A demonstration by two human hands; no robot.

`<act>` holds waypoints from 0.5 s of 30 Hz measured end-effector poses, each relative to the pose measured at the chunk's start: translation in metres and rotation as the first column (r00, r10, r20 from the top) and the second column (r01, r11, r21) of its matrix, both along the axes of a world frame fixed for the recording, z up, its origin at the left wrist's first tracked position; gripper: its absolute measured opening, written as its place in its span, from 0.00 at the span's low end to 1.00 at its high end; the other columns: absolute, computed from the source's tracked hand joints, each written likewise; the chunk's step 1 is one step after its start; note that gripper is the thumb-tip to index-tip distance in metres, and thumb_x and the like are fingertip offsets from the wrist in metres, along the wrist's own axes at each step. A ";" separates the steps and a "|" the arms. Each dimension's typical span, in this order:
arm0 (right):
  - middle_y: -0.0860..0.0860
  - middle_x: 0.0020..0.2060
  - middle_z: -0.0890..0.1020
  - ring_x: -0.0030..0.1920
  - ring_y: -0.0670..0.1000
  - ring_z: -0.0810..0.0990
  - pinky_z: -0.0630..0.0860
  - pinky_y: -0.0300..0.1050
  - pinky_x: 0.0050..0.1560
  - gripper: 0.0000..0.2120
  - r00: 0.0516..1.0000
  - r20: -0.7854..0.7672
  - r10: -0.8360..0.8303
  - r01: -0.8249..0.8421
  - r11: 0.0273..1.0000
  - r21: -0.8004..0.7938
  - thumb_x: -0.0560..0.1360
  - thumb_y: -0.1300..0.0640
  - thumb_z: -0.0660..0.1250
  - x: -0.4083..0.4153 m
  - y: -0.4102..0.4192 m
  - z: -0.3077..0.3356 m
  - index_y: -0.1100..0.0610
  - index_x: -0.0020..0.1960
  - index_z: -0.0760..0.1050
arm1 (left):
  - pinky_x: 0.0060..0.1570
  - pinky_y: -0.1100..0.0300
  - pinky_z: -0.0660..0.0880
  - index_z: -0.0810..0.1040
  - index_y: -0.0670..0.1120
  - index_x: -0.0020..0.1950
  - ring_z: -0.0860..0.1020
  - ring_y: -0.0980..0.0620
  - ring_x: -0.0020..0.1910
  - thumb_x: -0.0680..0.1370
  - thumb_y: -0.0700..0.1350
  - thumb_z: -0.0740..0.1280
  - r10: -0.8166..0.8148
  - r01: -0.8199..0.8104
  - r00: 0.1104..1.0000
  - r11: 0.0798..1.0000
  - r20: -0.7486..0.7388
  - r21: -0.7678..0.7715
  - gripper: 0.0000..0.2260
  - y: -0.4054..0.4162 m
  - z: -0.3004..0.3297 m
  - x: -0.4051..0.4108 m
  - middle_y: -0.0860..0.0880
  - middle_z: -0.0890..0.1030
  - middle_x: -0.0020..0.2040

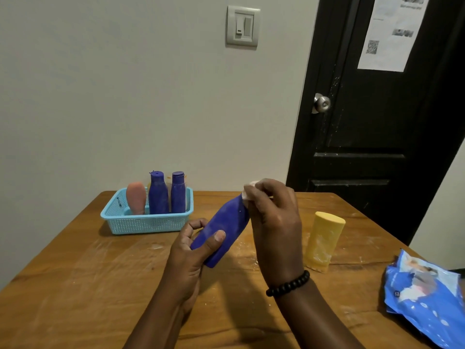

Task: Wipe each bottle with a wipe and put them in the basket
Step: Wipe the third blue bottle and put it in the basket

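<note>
We grip dusty blue plastic bottle (221, 231) in left hand (195, 248), tilted above wooden counter (75, 273). Right hand (274, 222) pinches white wipe (247, 191) at bottle's top. Light-blue plastic basket (148, 221) back left holds three bottles. Yellow bottle (322, 241) stands just right.

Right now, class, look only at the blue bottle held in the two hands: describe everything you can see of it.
The blue bottle looks like matte plastic, deep blue, with pale dusty smears on its side. It is held above the wooden table, tilted with its top up and away. The left hand grips its lower end, thumb across the front. The right hand covers its top, pressing a white wipe there, so the cap is hidden. No label shows.
</note>
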State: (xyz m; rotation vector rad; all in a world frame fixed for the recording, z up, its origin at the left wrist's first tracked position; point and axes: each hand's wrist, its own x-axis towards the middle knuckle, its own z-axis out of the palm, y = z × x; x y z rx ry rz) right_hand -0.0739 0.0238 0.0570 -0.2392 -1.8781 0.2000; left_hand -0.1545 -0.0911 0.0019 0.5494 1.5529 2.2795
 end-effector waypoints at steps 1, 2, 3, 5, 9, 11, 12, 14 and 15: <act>0.56 0.53 0.79 0.54 0.53 0.77 0.72 0.37 0.49 0.14 0.999 0.035 -0.028 0.027 0.999 0.022 0.72 0.60 0.69 -0.001 -0.001 -0.005 0.61 0.56 0.80 | 0.50 0.50 0.80 0.77 0.52 0.58 0.83 0.47 0.50 0.67 0.47 0.75 0.019 -0.020 1.000 1.000 -0.018 -0.009 0.20 0.000 0.001 0.001 0.48 0.82 0.54; 0.56 0.55 0.79 0.55 0.53 0.77 0.72 0.36 0.50 0.16 0.996 0.071 -0.045 0.042 0.998 0.047 0.70 0.62 0.72 -0.001 -0.003 -0.010 0.60 0.57 0.79 | 0.50 0.52 0.80 0.77 0.53 0.58 0.82 0.48 0.51 0.67 0.48 0.75 0.035 -0.035 0.999 0.999 -0.029 -0.006 0.20 -0.001 0.001 0.000 0.49 0.81 0.54; 0.55 0.55 0.79 0.56 0.52 0.76 0.72 0.36 0.51 0.18 0.993 0.107 -0.047 0.039 0.996 0.083 0.69 0.62 0.74 0.000 -0.005 -0.015 0.60 0.58 0.79 | 0.51 0.52 0.79 0.78 0.54 0.58 0.82 0.49 0.52 0.68 0.48 0.74 0.043 -0.043 0.999 0.999 -0.029 -0.003 0.19 -0.002 0.001 0.000 0.49 0.81 0.54; 0.54 0.55 0.80 0.56 0.50 0.75 0.71 0.35 0.52 0.18 0.984 0.175 -0.019 -0.012 0.985 0.173 0.68 0.60 0.73 0.002 -0.015 -0.025 0.59 0.57 0.80 | 0.52 0.52 0.79 0.79 0.53 0.59 0.82 0.49 0.54 0.70 0.48 0.74 0.030 -0.030 1.000 0.999 -0.009 0.010 0.18 -0.002 -0.001 0.001 0.49 0.83 0.55; 0.42 0.52 0.78 0.53 0.39 0.75 0.72 0.26 0.51 0.10 0.938 0.238 0.251 -0.229 0.966 -0.119 0.73 0.60 0.68 0.004 -0.030 -0.043 0.54 0.54 0.81 | 0.54 0.52 0.79 0.77 0.49 0.64 0.84 0.52 0.54 0.77 0.46 0.69 -0.007 -0.010 0.992 0.992 0.125 0.129 0.16 0.002 0.000 0.002 0.49 0.85 0.55; 0.42 0.48 0.79 0.49 0.40 0.77 0.73 0.27 0.47 0.10 0.913 0.197 0.357 -0.281 0.902 -0.328 0.74 0.65 0.68 0.005 -0.025 -0.050 0.53 0.51 0.82 | 0.53 0.53 0.79 0.77 0.46 0.61 0.84 0.52 0.49 0.79 0.43 0.65 -0.018 -0.021 0.986 0.974 0.167 0.226 0.11 0.000 0.003 -0.002 0.49 0.86 0.50; 0.42 0.47 0.79 0.48 0.41 0.78 0.73 0.27 0.46 0.11 0.907 0.193 0.375 -0.276 0.874 -0.400 0.74 0.66 0.69 0.007 -0.023 -0.052 0.53 0.51 0.83 | 0.52 0.54 0.80 0.77 0.44 0.61 0.84 0.52 0.48 0.80 0.42 0.64 -0.017 -0.033 0.983 0.963 0.183 0.266 0.10 -0.002 0.004 -0.004 0.50 0.86 0.49; 0.40 0.46 0.79 0.50 0.39 0.78 0.73 0.26 0.47 0.11 0.910 0.179 0.374 -0.252 0.843 -0.476 0.74 0.65 0.70 0.010 -0.020 -0.054 0.51 0.51 0.83 | 0.52 0.54 0.81 0.76 0.42 0.62 0.83 0.51 0.51 0.76 0.39 0.66 -0.010 -0.066 0.973 0.945 0.230 0.321 0.14 -0.004 0.005 -0.011 0.48 0.85 0.54; 0.39 0.46 0.80 0.50 0.38 0.78 0.73 0.25 0.47 0.10 0.914 0.166 0.372 -0.246 0.829 -0.503 0.74 0.64 0.71 0.010 -0.020 -0.055 0.50 0.50 0.83 | 0.52 0.54 0.81 0.75 0.42 0.63 0.83 0.49 0.52 0.74 0.38 0.67 -0.011 -0.080 0.967 0.937 0.256 0.341 0.17 -0.006 0.004 -0.014 0.46 0.83 0.57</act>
